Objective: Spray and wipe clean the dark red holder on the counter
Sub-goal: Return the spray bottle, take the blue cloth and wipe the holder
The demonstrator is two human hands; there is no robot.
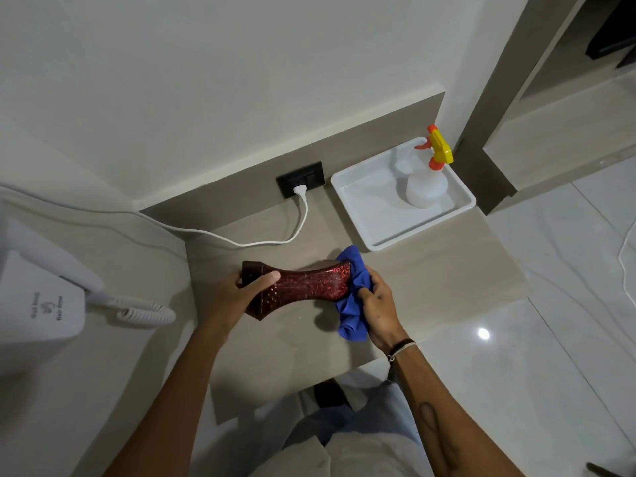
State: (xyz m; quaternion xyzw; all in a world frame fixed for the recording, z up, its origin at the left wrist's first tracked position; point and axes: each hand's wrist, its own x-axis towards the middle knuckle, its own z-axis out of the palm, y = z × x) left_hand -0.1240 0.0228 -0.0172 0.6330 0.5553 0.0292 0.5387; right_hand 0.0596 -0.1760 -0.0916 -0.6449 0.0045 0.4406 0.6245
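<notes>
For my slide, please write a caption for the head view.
Left hand steadies dark red holder; right hand wipes it with blue cloth.

Both forearms are bare. A thin dark band and a pale cord bracelet [402,349] are worn on the right wrist. An oval tattoo [434,429], perhaps unfinished, is seen on the right forearm. Light shorts [361,442] are worn.

left grip [241,290] clasped, right grip [377,304] fisted
</notes>
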